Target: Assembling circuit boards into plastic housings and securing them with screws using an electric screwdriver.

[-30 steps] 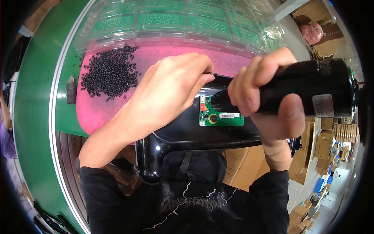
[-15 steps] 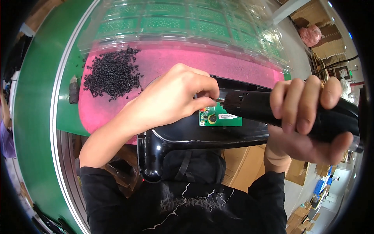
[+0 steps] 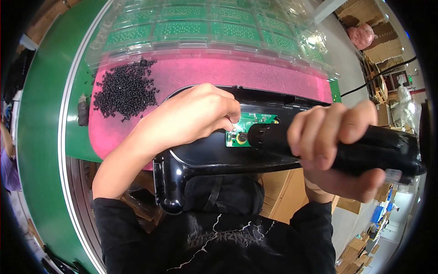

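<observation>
A green circuit board (image 3: 237, 132) lies in a black plastic housing (image 3: 219, 162) in front of me. My right hand (image 3: 333, 137) is wrapped around a thick black electric screwdriver (image 3: 280, 141). Its nose points left over the lower part of the board, near a round buzzer-like part, and hides the board's right side. The tip's exact contact cannot be made out. At the board's upper left edge, my left hand (image 3: 196, 116) is closed, with thumb and index finger pinched together; whatever they hold is hidden.
A pile of small black screws (image 3: 125, 89) lies on the pink mat (image 3: 205, 71) at the left. Clear plastic trays (image 3: 196, 32) with green boards stand behind. A small dark wrapped object (image 3: 83, 110) sits beside the mat. Cardboard boxes (image 3: 283, 192) are below the table's edge.
The screwdriver has moved left and down, away from my left fingertips, and now covers the board's lower right. My left hand has shifted slightly left; the board's upper part shows more.
</observation>
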Demonstrator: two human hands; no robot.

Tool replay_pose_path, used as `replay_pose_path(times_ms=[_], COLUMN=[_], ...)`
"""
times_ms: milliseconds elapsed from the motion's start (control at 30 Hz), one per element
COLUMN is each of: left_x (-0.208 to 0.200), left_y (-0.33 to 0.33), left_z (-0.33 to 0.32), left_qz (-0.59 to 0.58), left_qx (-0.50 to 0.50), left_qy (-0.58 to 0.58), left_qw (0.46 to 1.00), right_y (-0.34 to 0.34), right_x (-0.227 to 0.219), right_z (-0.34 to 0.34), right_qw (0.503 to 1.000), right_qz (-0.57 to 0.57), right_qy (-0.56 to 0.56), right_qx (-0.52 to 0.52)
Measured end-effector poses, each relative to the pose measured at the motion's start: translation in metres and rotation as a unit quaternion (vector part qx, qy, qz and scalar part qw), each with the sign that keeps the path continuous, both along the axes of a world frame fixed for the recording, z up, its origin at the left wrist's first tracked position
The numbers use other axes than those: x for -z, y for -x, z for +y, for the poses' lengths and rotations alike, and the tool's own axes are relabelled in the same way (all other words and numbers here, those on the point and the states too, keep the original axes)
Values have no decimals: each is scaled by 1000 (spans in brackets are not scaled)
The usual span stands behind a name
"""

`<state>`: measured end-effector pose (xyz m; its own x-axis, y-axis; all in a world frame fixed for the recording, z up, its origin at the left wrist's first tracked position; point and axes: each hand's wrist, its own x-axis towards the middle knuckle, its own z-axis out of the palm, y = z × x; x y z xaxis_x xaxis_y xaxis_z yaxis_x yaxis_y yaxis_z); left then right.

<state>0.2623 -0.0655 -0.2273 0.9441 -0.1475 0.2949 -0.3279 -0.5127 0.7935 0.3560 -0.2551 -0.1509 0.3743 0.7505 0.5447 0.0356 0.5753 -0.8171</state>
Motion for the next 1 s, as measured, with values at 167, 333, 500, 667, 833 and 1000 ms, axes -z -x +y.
replay_pose_path(times_ms=[167,333,500,667,833,1000], left_x=[3,-3,-7,-6,1,-5], left_y=[0,0,4,5,5,8], left_z=[-1,-3,-7,-7,-3,1], left_qz=[-31,1,-25,-26,-50,13], left_qx=[-29,-45,-94,-82,-45,-24], left_qy=[-38,-11,-28,-45,-67,-92], left_qw=[998,999,995,995,995,995], right_y=[4,6,10,24,18,23], right_x=[11,7,3,-5,-5,-15], right_z=[-4,-1,5,8,8,3], right_qw=[998,998,993,979,967,960], right_qz=[0,-3,-9,14,-42,-27], right_qy=[58,67,120,203,251,277], right_qx=[2,-11,-12,15,-22,22])
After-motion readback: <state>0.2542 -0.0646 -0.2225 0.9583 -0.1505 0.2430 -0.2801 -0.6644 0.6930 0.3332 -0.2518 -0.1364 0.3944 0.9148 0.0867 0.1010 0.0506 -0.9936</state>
